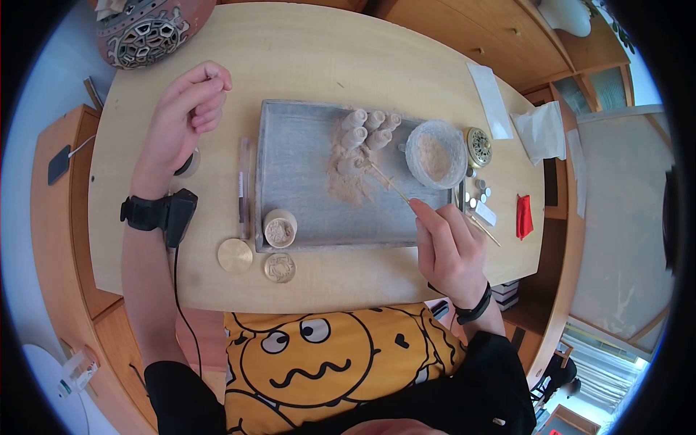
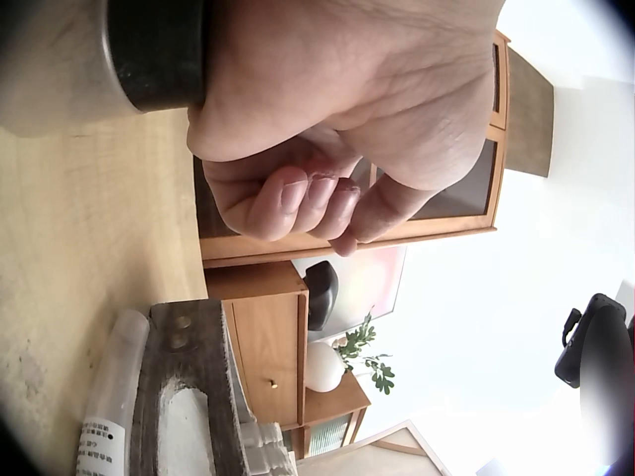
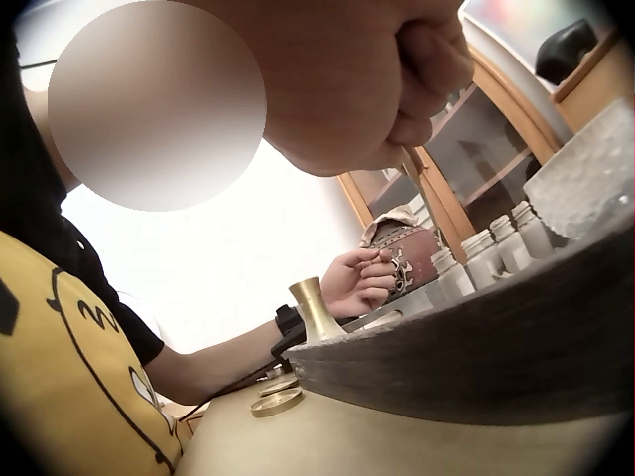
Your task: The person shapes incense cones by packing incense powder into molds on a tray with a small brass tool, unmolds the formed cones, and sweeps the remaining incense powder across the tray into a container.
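My right hand (image 1: 453,250) pinches a thin golden stick (image 1: 391,185) between thumb and fingertips. The stick's far end reaches the brown powder (image 1: 348,185) heaped on the grey tray (image 1: 290,174). Several small jars (image 1: 354,138) stand in a cluster at the powder's upper edge, seen from the side in the right wrist view (image 3: 484,260). Left of the tray, my left hand (image 1: 190,109) is raised, its fingers loosely curled with nothing visible in them; the left wrist view shows the hand (image 2: 337,129) from the palm side. A textured white bowl (image 1: 436,154) of powder sits right of the jars.
A round container (image 1: 280,228) of pale material stands in the tray's lower left corner. Below it lie a golden disc (image 1: 235,256) and a patterned disc (image 1: 280,268). A clear tube (image 1: 243,188) lies left of the tray. Right are a pierced brass pot (image 1: 478,147) and red packet (image 1: 524,217).
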Demonstrator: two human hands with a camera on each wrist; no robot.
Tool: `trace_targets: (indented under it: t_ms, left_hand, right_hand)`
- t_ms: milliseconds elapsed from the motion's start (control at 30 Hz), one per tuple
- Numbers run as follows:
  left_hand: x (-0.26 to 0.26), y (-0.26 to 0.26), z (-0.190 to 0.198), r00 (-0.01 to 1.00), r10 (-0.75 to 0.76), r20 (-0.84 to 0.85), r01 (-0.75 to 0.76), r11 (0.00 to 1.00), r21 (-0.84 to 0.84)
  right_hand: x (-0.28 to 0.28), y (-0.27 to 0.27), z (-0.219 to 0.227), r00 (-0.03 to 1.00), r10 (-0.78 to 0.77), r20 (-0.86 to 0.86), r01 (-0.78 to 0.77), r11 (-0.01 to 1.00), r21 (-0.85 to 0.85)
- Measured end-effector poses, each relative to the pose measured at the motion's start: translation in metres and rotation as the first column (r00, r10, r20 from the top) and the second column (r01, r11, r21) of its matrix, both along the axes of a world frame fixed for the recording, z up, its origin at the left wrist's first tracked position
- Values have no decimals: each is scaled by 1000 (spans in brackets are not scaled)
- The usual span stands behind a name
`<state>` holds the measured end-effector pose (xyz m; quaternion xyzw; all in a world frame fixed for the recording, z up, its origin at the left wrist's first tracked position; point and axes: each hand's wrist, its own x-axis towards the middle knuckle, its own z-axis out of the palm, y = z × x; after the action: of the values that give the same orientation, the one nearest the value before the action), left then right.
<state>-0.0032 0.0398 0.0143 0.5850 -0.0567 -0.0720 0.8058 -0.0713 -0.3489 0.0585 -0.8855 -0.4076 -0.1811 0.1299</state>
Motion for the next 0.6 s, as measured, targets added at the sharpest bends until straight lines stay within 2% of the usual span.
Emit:
trace_targets:
  t_ms: [433, 600]
  left_hand:
    - [0, -1, 0, 1000, 1, 15, -1, 1000, 20]
    - [0, -1, 0, 1000, 7, 18, -8, 1000, 27]
  right_hand:
    - [0, 2, -2, 999, -37, 12, 36, 999, 16]
    - [0, 3, -3, 999, -13, -32, 13, 1000, -8]
